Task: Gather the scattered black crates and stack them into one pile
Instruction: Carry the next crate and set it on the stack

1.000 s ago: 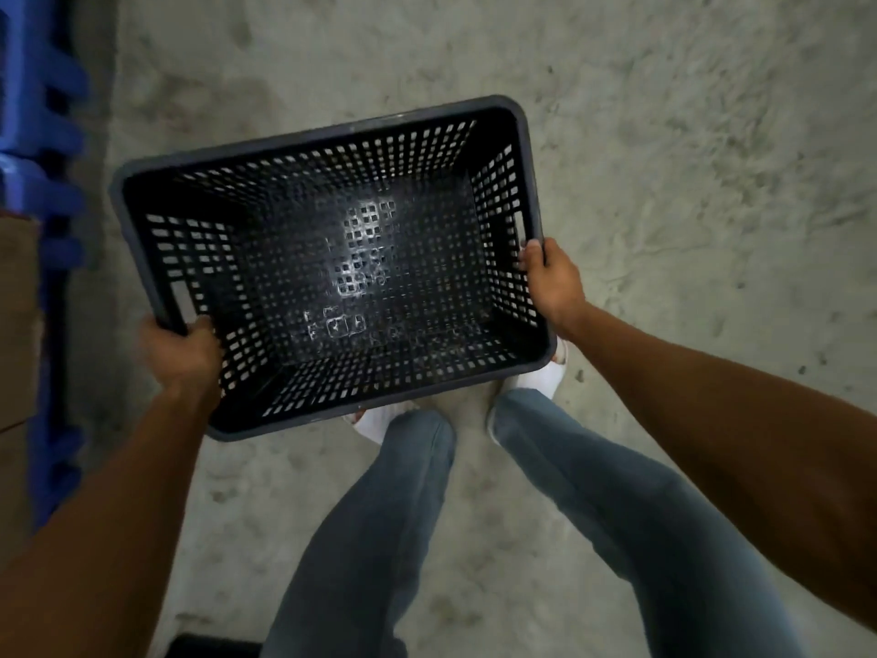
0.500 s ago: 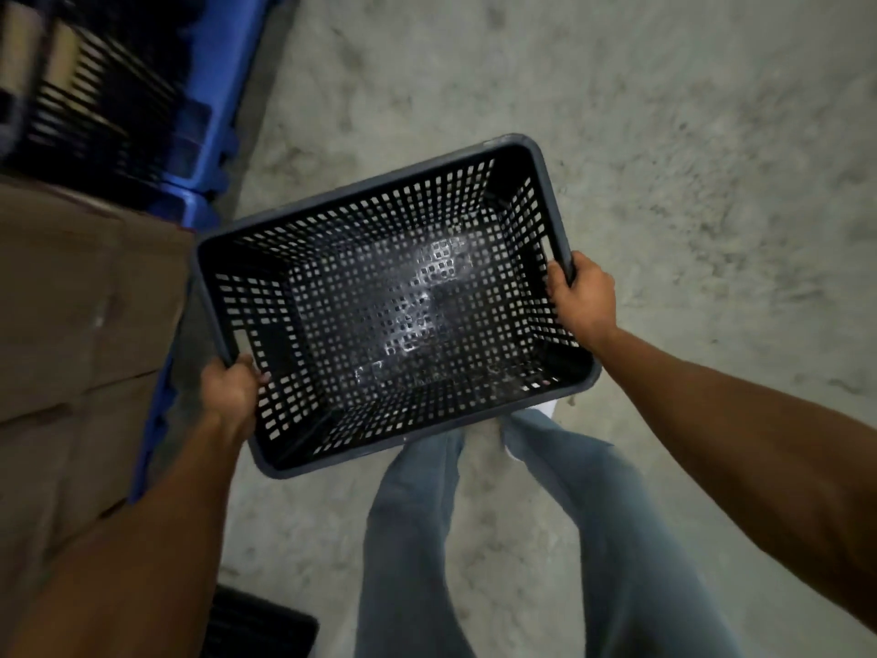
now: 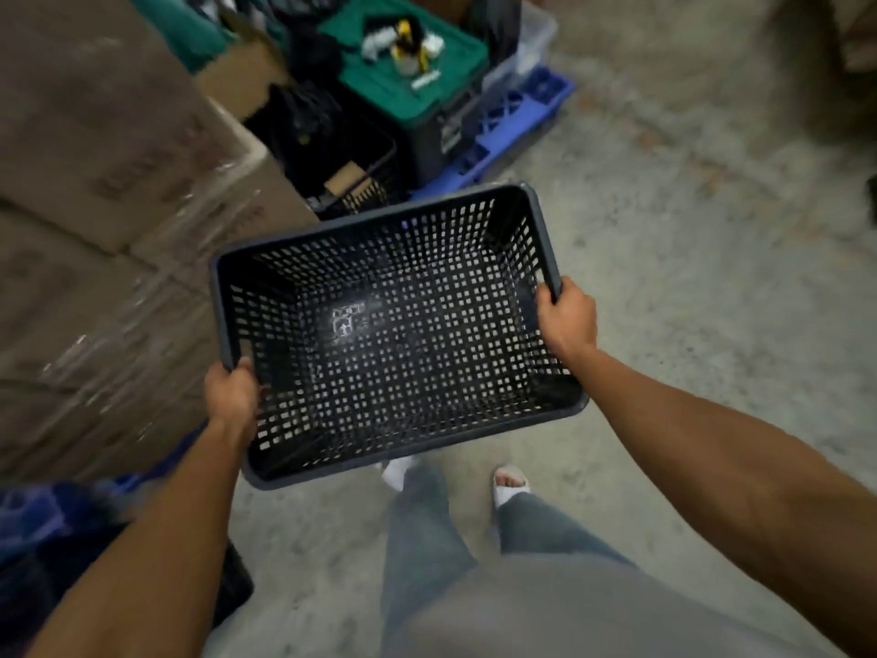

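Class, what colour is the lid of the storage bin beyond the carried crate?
Green, on a dark bin; the head view shows it beyond the black crate.

The black crate (image 3: 394, 334) is a rectangular plastic bin with a smooth rolled rim and walls and floor pierced by a grid of small square holes. It is empty, open side up, held off the concrete floor and tilted slightly, its far right corner highest. A pale moulded mark shows on its floor left of centre. Its short ends are gripped at the rim.
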